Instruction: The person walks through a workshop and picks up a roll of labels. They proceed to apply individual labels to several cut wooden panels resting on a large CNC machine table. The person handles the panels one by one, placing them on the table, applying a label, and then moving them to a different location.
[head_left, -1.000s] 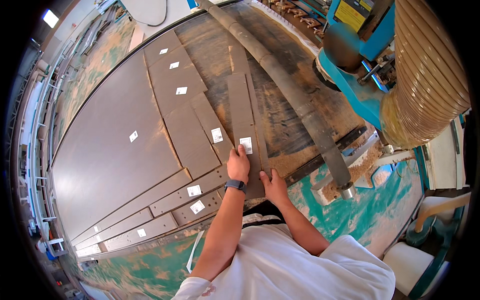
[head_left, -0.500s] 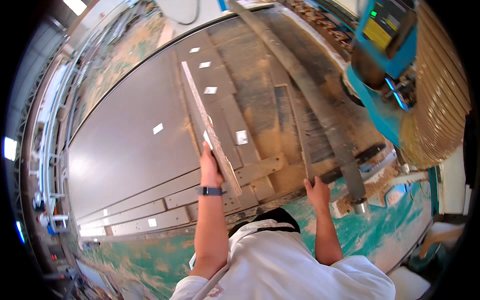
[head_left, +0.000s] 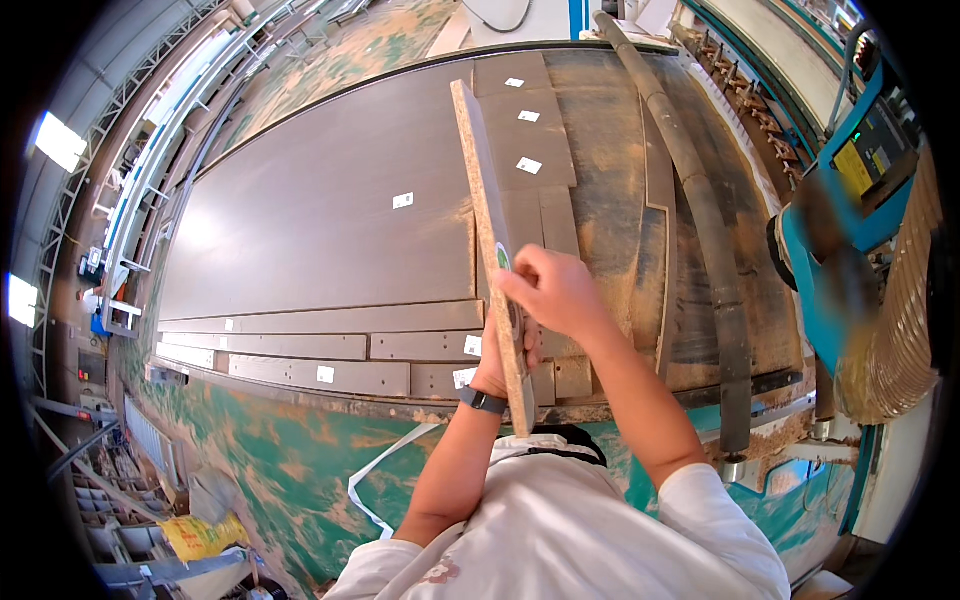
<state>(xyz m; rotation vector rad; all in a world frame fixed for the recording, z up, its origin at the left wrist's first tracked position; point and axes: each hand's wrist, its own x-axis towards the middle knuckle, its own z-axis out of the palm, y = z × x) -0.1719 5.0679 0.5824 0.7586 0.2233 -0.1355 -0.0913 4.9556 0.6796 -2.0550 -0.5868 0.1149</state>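
Your left hand (head_left: 490, 362) has the board (head_left: 483, 215) gripped near its lower end, fingers wrapped round to the far side. Your right hand (head_left: 553, 290) has just come over from the notched strip (head_left: 658, 175), where it was half a second ago, and now meets the board above the left, by the label (head_left: 502, 258). Its fingers are curled and the thumb is at the board's edge; whether it pinches or only touches, you cannot tell from here.

A second ago the board lay flat; now it is turned up, raw edge towards you, running from 6 o'clock at your waist to 11 o'clock over the big panel (head_left: 310, 220). So you have both hands at one piece, with the edge and label within reach. Whether its underside rests on anything is hidden.

Further out, labelled pieces (head_left: 530, 125) lie at 12 to 1 o'clock and drilled strips (head_left: 310, 376) at 8. The notched strip is left lying at 2, with no hand on it. Beyond it runs the pipe (head_left: 713, 260), and the blue machine (head_left: 800, 245) stands further off at 3.
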